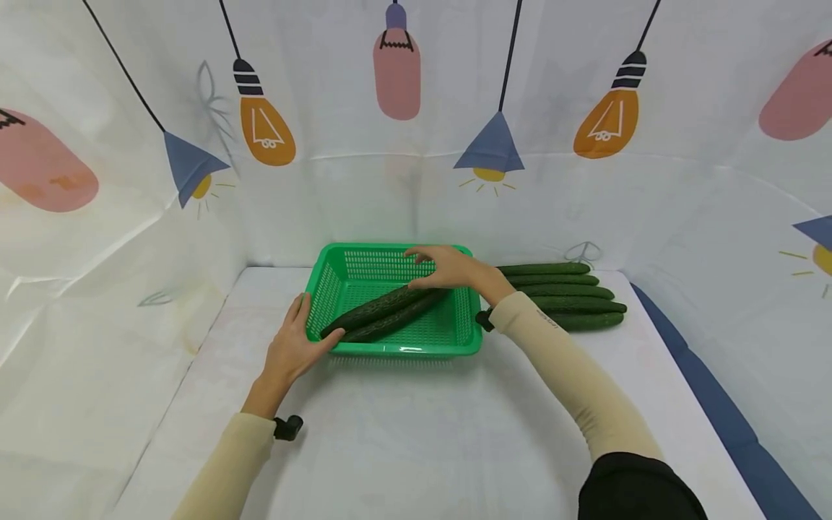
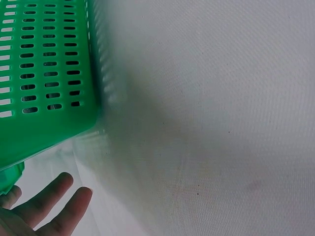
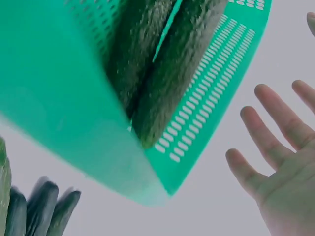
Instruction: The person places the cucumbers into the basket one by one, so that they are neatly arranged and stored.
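In the head view, two dark green cucumbers (image 1: 382, 310) lie slantwise inside a green perforated plastic basket (image 1: 396, 349). My left hand (image 1: 300, 348) is at the basket's front left corner, thumb at the rim and fingers along the outside of the left wall. Those fingers (image 2: 43, 202) look straight and spread in the left wrist view. Over the basket's right half hovers my right hand (image 1: 448, 267), near the upper ends of the cucumbers. The right wrist view shows its palm with straight, separated fingers (image 3: 274, 115), apart from the cucumbers (image 3: 172, 73).
Several more cucumbers (image 1: 572, 291) lie side by side to the right of the basket, partly behind my right forearm. A white-covered table (image 1: 416, 433) bears everything. A white cloth backdrop (image 1: 422, 195) with printed lamps hangs behind its back edge.
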Demonstrator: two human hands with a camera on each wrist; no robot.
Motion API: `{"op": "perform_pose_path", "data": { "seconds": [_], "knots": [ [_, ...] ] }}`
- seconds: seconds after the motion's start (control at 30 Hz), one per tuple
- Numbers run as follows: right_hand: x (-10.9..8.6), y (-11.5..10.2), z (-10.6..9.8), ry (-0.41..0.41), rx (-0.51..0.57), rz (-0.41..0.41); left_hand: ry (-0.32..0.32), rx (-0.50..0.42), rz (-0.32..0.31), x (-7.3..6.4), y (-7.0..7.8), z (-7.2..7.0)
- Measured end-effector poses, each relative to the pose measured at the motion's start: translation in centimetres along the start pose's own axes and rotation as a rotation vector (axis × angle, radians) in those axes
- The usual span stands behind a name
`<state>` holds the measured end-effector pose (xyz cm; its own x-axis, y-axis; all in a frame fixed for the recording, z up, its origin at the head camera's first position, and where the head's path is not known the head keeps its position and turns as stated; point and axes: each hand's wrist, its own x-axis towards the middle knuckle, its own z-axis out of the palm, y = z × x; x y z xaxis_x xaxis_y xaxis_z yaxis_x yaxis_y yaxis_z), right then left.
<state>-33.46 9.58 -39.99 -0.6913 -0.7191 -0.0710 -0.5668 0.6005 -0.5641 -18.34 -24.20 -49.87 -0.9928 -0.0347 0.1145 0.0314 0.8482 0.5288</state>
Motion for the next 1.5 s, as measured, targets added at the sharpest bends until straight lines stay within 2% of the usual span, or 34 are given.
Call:
{"op": "perform_pose_path", "data": {
  "seconds": [0.2,0.47,0.8,1.17,1.33,1.5],
  "knots": [
    [-3.0,1.4,-1.2,0.042,0.037,0.011,-0.012,-0.010,-0.003,-0.1,0.0,0.1],
    [-7.8,4.4,-1.6,0.147,0.100,0.092,0.001,-0.007,0.001,0.0,0.0,-0.1],
    [-14.8,9.7,-0.4,0.256,0.027,0.258,-0.005,-0.008,-0.004,0.0,0.2,-0.1],
    [-21.7,14.4,0.5,0.291,-0.019,0.368,-0.004,0.003,-0.015,0.0,-0.1,-0.1],
    [-23.9,16.3,1.0,0.315,-0.047,0.409,0.001,0.002,-0.009,0.0,-0.2,0.0],
    [-25.2,17.7,1.5,0.348,-0.077,0.435,-0.002,-0.003,-0.004,0.1,-0.2,0.0]
  ]
}}
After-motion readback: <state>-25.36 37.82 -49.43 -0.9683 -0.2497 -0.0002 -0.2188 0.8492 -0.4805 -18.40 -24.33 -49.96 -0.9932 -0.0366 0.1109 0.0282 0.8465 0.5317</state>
